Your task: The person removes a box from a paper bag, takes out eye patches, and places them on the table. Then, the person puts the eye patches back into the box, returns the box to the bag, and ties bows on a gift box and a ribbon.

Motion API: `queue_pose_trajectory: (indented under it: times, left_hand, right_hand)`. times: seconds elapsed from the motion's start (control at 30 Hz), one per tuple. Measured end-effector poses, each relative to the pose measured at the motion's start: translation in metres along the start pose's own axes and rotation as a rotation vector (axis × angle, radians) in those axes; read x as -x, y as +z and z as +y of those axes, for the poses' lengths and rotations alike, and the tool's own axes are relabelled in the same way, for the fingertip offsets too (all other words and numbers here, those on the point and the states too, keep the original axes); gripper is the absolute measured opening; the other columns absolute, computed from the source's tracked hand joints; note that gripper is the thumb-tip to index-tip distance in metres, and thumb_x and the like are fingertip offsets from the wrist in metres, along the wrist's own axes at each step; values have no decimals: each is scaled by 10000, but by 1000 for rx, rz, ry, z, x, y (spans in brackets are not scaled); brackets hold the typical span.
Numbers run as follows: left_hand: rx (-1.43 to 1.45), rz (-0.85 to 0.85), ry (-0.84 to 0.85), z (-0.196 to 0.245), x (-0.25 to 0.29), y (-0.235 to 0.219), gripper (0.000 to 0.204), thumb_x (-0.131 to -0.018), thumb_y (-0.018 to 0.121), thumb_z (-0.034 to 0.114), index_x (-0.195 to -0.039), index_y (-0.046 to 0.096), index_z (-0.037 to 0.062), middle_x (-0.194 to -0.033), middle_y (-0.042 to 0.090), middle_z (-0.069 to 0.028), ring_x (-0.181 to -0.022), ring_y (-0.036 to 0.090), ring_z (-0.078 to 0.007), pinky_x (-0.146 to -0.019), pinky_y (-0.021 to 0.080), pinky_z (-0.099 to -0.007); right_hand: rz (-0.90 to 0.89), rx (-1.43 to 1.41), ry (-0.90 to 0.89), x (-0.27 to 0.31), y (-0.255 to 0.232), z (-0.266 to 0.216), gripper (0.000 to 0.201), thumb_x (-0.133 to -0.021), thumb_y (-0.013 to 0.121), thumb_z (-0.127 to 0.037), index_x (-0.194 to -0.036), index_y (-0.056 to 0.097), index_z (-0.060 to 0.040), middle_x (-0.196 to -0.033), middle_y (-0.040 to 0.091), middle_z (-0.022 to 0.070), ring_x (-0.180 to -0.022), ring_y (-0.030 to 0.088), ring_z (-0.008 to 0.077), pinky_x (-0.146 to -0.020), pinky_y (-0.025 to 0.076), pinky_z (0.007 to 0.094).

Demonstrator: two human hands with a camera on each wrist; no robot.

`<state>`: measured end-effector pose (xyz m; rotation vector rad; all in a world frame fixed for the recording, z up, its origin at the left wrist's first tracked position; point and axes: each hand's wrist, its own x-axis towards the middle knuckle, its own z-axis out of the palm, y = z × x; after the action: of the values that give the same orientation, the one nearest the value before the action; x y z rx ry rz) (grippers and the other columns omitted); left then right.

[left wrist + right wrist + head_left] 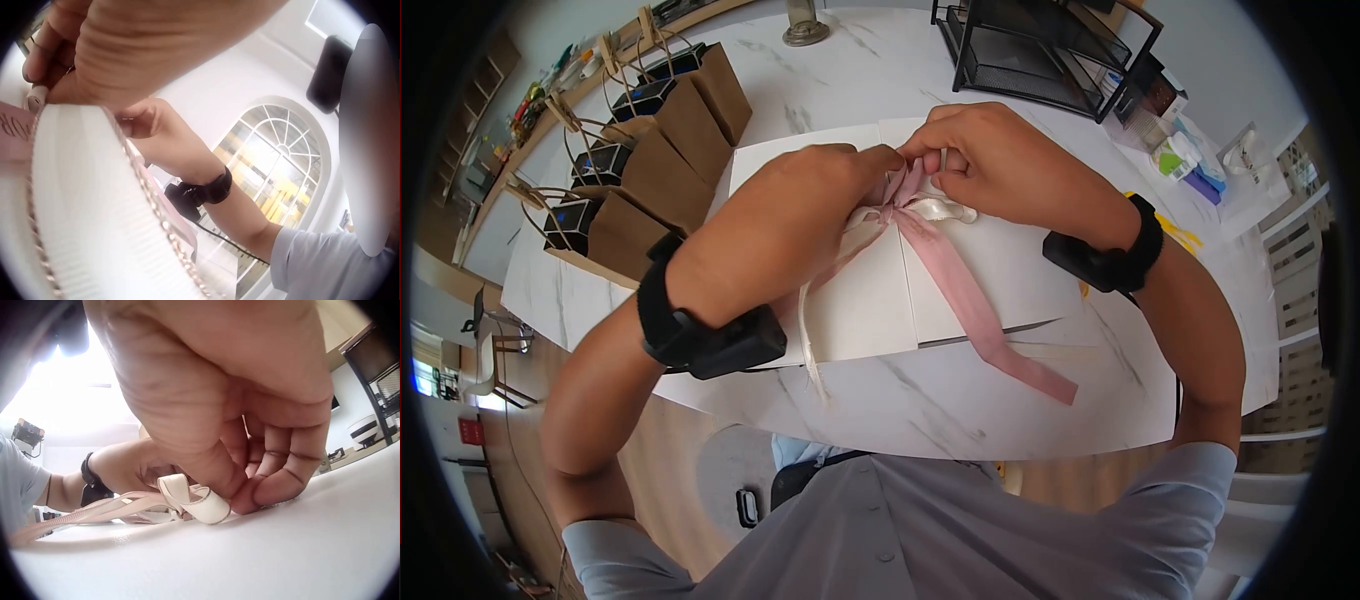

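Observation:
A flat white box [865, 315] lies on the table, with a pink ribbon [960, 295] and a cream ribbon [945, 208] knotted together at its middle. Above the knot, my left hand [795, 215] pinches the pink ribbon between thumb and finger. My right hand [1000, 165] has its fingers curled and meets the left fingertips, pinching the pink loop there. One pink tail hangs over the box's near edge. Up close in the left wrist view, the cream ribbon [94, 200] shows gold edging. A cream loop [209, 509] stands beside the right fingertips in the right wrist view.
Several brown paper bags [665, 160] with dark boxes and clothespins stand in a row at the left. A black mesh rack [1040, 60] is at the back right, near small packages [1180, 155]. A glass base [806, 32] sits at the back.

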<state>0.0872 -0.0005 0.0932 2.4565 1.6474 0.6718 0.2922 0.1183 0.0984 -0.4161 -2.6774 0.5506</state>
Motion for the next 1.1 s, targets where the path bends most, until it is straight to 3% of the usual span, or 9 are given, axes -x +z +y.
queue_pose_trajectory:
  times: [0.17,0.33,0.4,0.47,0.57,0.73,0.87,0.93,1.1]
  left_hand:
    - [-20,-7,14,3,1,-5,324,-895,567,-26,-1212,625,6,-923,684,-193,-788,668,-309,-735,530,-359]
    - [247,61,-148,10,10,-22,230,-948,612,60,-1167,619,-12,-931,697,-160,-816,676,-263,-730,530,-352]
    - [164,-63,-185,12,13,-28,223,-915,643,105,-1073,627,-52,-922,697,-227,-872,692,-365,-787,540,-403]
    - [145,-69,-172,8,14,-28,229,-902,669,115,-1054,632,-52,-917,699,-217,-865,697,-349,-783,541,-396]
    - [193,-70,-136,-1,12,-24,251,-873,735,121,-1046,644,-36,-936,701,-155,-867,685,-264,-750,536,-361]
    - [249,-91,-179,1,12,-27,214,-847,750,52,-1033,663,-9,-985,704,-69,-907,660,-163,-732,530,-325]
    - [178,60,-102,11,21,-20,225,-793,691,-55,-1004,662,17,-962,685,-78,-887,655,-227,-754,517,-325]
    - [93,178,74,21,27,-15,275,-745,674,-103,-984,640,29,-970,642,-113,-886,625,-311,-770,514,-352]
    - [-10,87,155,30,38,-7,260,-752,679,-87,-980,611,18,-972,628,-136,-912,622,-332,-796,525,-400]
  right_hand:
    - [26,76,-98,3,4,9,328,-884,529,-18,-1173,671,39,-923,642,118,-744,596,195,-687,490,316]
    - [-78,-177,139,14,-10,-10,345,-936,612,-110,-1260,628,7,-910,645,90,-751,580,151,-673,467,284]
    - [-123,-199,165,15,-13,-12,394,-915,648,-122,-1290,605,-8,-896,643,72,-738,574,143,-665,462,284]
    - [-169,-219,189,14,-15,-15,452,-894,685,-133,-1319,581,-23,-881,640,55,-725,567,136,-656,457,283]
    - [-180,-157,160,12,-13,-21,420,-857,702,-107,-1248,591,1,-872,700,108,-755,630,231,-672,485,320]
    - [-35,-77,50,12,-16,-28,475,-767,746,-49,-1216,591,-54,-897,649,62,-770,614,179,-683,480,307]
    - [54,54,-274,28,5,-37,251,-823,647,-27,-1071,618,-50,-876,650,109,-846,629,294,-779,510,373]
    - [19,112,-300,34,8,-41,250,-816,645,-35,-1064,620,-46,-878,647,105,-857,630,286,-785,510,369]
    - [2,297,-412,48,12,-48,226,-810,623,-70,-1032,631,-30,-968,653,80,-966,629,244,-808,517,334]
